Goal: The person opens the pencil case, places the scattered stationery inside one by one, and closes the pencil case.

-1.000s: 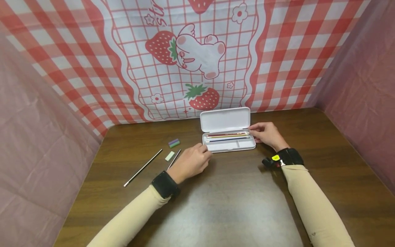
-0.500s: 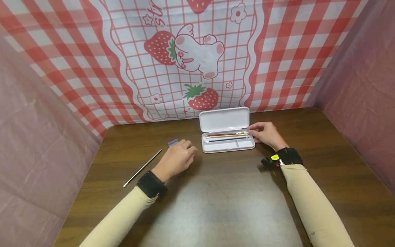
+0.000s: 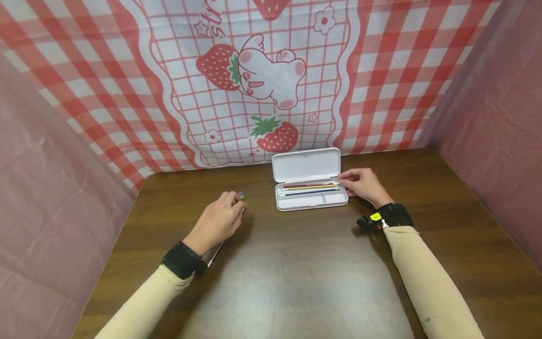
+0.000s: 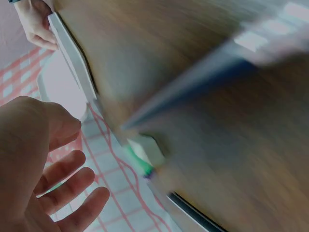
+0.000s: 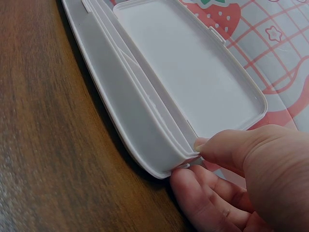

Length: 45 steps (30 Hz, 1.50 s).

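A person's left hand (image 3: 220,219) hovers low over a brown wood-grain table (image 3: 305,278), fingers loosely bent and apart from the thumb, holding nothing. A slim dark pencil with a silvery end (image 4: 203,84) runs past the fingers, its narrow tip near them and its other end by the wrist (the left wrist view blurs it, and whether it meets the table is hard to tell). Just beyond the fingers sit a pale, block-shaped eraser (image 4: 149,151) and a small green-and-purple block (image 3: 241,195); a second, black pencil (image 4: 197,212) lies close by. Well apart, the right hand (image 3: 363,185) grips the right end of a white, rectangular pencil case (image 3: 298,202), thumb on the rim and fingers against the outside wall. The case's lid stands raised before a red-and-white checked strawberry cloth (image 3: 275,75), and coloured pencils (image 3: 306,186) lie in its rear compartment.
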Motion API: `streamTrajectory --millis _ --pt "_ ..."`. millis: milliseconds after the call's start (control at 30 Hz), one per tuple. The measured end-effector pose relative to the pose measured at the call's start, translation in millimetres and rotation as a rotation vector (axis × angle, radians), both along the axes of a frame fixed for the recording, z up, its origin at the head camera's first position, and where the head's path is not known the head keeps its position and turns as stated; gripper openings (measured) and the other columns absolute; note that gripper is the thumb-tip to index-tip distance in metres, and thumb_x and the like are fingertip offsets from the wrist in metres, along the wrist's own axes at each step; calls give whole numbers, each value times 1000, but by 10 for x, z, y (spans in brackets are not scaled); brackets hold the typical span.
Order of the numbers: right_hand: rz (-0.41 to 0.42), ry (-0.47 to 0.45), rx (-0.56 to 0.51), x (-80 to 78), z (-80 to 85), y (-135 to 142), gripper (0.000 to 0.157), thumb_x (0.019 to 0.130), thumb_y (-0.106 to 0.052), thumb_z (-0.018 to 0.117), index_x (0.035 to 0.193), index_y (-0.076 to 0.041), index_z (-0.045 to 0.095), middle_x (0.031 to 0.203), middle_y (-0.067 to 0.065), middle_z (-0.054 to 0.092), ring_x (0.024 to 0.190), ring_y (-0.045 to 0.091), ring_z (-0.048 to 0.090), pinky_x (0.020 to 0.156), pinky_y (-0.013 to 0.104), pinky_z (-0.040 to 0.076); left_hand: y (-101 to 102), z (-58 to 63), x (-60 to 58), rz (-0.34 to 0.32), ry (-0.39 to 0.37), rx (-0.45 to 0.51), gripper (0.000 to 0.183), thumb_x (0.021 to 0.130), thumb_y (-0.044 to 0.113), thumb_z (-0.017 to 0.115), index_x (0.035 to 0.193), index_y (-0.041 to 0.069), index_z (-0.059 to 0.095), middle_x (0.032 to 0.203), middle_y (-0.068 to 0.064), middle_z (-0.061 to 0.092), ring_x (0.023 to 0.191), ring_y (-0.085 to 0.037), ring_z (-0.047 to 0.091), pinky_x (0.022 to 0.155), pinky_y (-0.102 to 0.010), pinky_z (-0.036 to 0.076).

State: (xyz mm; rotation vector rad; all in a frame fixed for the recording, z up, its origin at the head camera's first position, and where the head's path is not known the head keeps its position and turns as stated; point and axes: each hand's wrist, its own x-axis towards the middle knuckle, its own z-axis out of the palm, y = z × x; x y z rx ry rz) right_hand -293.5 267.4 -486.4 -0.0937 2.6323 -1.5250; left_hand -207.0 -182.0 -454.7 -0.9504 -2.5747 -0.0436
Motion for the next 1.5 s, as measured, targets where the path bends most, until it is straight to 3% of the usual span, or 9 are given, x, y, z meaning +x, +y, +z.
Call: streamTrajectory --millis 400,533,700,800,900,1067,1300,1500 --pt "3 -19 -7 7 6 19 39 107 -14 77 137 11 73 107 18 73 71 4 64 66 19 64 -421 -33 53 124 -116 -18 22 92 8 85 111 4 75 110 -15 71 99 -32 70 72 -45 64" --pt "0 -21 -1 1 3 17 39 107 -15 76 137 10 73 108 19 72 72 5 64 67 19 64 -490 -13 81 170 -179 -12 26 93 10 86 115 4 75 109 -15 70 101 -32 69 75 -46 64" --pt "-4 -34 12 8 -7 18 38 108 -16 75 138 8 74 111 20 71 74 7 65 69 20 65 -520 -51 82 213 -190 13 31 92 7 82 121 2 73 108 -17 69 102 -36 69 75 -50 65" --pt "-11 -32 16 12 -3 18 37 109 -16 75 138 7 74 112 21 71 74 8 65 69 19 64 -565 -128 35 244 -192 59 38 86 6 80 123 2 72 108 -19 69 103 -40 69 74 -56 64" --pt "-16 -28 14 10 8 16 38 108 -17 75 138 7 74 112 21 71 73 9 64 69 19 64 -712 -365 -106 279 -192 90 47 78 13 82 122 4 69 108 -18 69 99 -40 69 71 -61 61" --pt "-11 -28 2 -5 16 10 39 108 -16 76 138 8 73 109 20 72 73 8 64 68 19 64 -974 -717 -298 351 -256 95 60 72 27 88 122 5 63 107 -19 68 95 -43 70 70 -61 60" --pt "-12 -39 11 -10 20 7 38 108 -16 75 138 8 73 113 22 71 74 9 65 69 19 64 -1098 -784 -346 395 -336 65 57 75 30 90 118 5 62 100 -17 68 86 -39 71 69 -56 59" --pt "-9 -46 20 5 23 6 40 109 -17 75 140 7 72 117 24 71 75 8 65 69 18 63 -1114 -818 -318 368 -304 89 35 74 17 84 103 7 66 89 -14 69 79 -42 73 65 -56 58"
